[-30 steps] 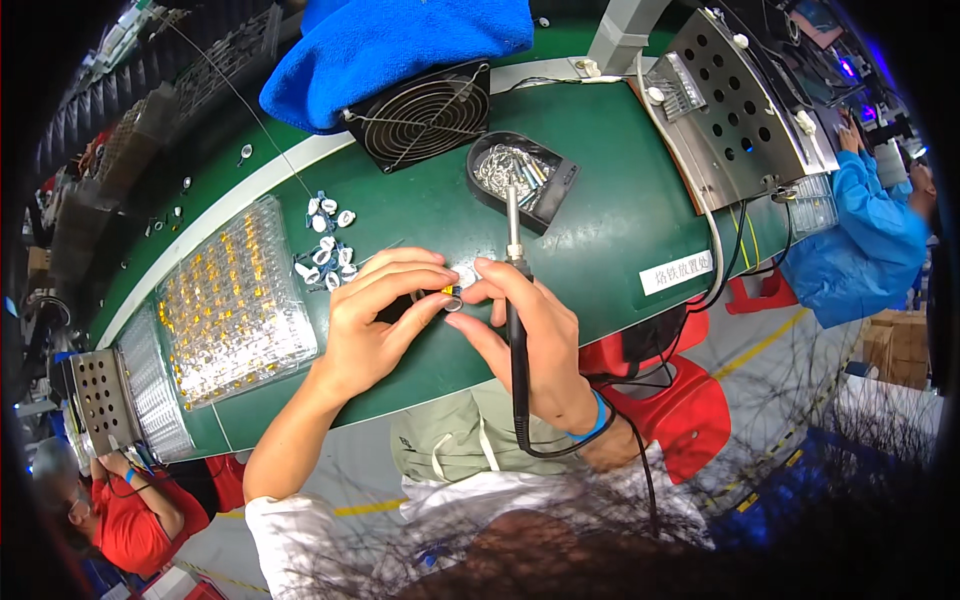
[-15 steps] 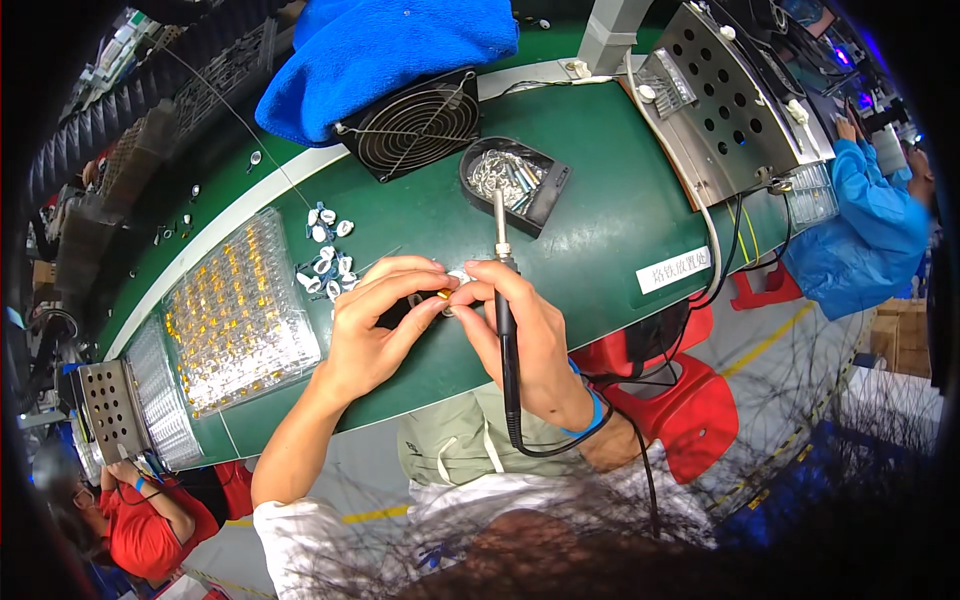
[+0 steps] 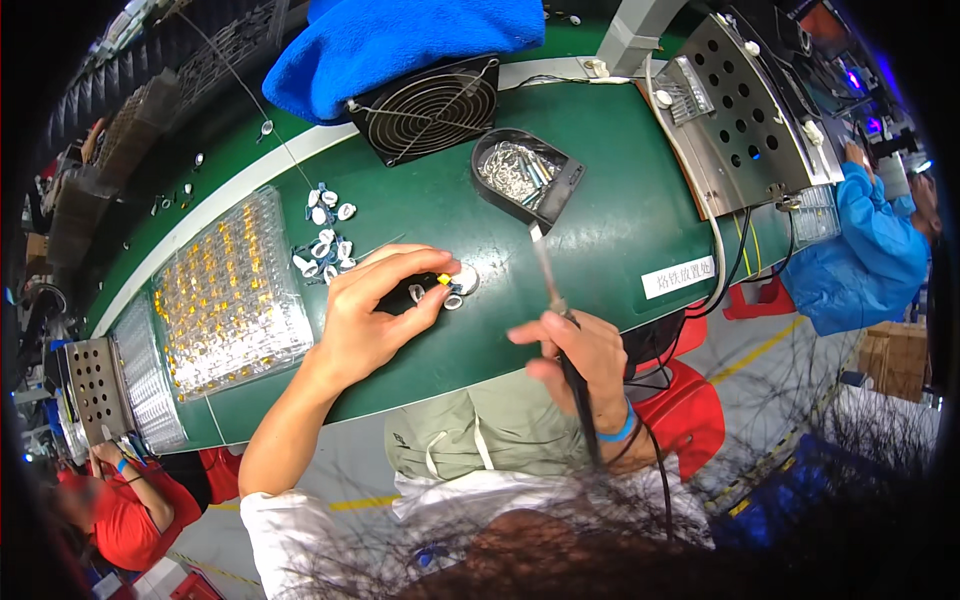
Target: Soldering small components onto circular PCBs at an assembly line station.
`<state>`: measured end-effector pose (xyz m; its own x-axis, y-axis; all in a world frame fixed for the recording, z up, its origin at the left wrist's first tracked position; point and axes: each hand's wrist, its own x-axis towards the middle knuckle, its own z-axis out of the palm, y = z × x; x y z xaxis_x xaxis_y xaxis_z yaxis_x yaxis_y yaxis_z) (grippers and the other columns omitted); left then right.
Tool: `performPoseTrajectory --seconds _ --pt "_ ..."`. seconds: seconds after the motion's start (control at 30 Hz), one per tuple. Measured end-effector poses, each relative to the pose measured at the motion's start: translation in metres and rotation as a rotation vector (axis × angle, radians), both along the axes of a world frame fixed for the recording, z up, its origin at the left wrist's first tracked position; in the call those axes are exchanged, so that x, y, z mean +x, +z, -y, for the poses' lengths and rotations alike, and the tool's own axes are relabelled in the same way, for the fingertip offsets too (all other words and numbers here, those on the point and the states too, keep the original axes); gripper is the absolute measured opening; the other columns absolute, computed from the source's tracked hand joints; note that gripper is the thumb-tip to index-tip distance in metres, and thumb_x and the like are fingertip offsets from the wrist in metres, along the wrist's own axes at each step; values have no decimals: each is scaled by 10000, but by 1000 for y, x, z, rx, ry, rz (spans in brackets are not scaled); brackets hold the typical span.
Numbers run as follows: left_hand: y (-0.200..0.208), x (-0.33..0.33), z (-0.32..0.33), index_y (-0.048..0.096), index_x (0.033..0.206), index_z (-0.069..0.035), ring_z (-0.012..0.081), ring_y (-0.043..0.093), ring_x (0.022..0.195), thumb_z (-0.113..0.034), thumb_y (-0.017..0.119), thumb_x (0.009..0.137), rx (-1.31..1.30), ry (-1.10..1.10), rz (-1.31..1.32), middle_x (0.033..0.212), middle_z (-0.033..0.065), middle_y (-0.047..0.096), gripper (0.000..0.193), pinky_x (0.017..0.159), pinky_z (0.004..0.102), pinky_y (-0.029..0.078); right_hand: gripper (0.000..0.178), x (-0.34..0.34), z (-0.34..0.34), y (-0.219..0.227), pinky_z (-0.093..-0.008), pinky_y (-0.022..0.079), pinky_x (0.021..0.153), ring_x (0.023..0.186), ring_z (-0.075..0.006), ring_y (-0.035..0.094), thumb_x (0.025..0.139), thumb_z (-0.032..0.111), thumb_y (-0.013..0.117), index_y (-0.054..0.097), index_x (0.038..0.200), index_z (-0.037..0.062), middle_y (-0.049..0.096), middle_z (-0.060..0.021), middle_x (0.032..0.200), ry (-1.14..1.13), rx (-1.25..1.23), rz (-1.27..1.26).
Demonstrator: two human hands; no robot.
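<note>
My left hand (image 3: 385, 305) rests over the green bench, its thumb and fingertips pinched on a small yellow part (image 3: 444, 280). Just beside those fingertips lie a round whitish piece (image 3: 465, 279) and a small white oval piece (image 3: 453, 301); another pale piece (image 3: 417, 293) shows through the gap of the hand. Off to the right, my right hand (image 3: 590, 365) grips a soldering iron (image 3: 547, 270) by its black handle. The iron's tip points up and away, close to a black scoop tray (image 3: 569, 188) of small metal parts. Motion smears the right fingers somewhat.
Clear blister trays (image 3: 235, 300) with many yellow parts lie at left, near white-and-blue pieces (image 3: 325, 250). A black fan (image 3: 430, 115) under a blue cloth (image 3: 400, 50) stands behind. At right are a perforated metal box (image 3: 735, 110) and cables (image 3: 735, 260). Co-workers sit on both sides.
My right hand has drawn back to the right and toward me, away from my left hand, with the soldering iron now leaning. My left hand keeps its pinch on the yellow part.
</note>
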<state>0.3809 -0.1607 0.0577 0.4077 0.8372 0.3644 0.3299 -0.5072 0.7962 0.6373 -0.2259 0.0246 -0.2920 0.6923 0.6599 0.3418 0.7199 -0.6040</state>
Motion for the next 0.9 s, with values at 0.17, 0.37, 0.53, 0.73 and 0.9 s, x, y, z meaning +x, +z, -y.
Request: performPoseTrajectory --seconds 0.17,0.37,0.53,0.73,0.9 --pt "0 -1 0 724 1161 6 250 733 1008 60 774 820 1 -2 -2 1074 114 771 349 869 344 593 418 7 2 -3 -333 496 554 603 -236 626 873 223 840 681 1196 10 710 -82 815 -51 92 38" --pt "0 0 0 716 1186 5 249 732 1004 90 778 791 73 -24 -51 1078 122 767 409 843 339 601 437 2 3 -3 -340 514 579 640 -245 671 712 127 939 682 1056 44 721 -88 831 -105 53 57" --pt "-1 2 1 711 1208 6 259 733 961 106 794 751 214 -4 -53 1060 122 765 475 811 348 598 430 4 4 -2 -339 517 584 649 -241 679 722 135 934 686 1064 52 727 -86 844 -88 45 93" --pt "-3 -1 2 666 1266 -24 266 726 1052 106 793 780 215 -30 -91 1092 112 772 519 907 360 602 430 2 3 -1 -338 517 584 648 -236 677 726 138 932 693 1074 59 720 -79 846 -85 41 107" --pt "-2 -1 1 675 1251 -22 268 724 1058 105 795 777 225 -28 -106 1097 111 772 505 907 363 602 434 2 2 -1 -336 514 581 647 -232 673 724 142 935 694 1076 62 713 -74 843 -85 46 111"
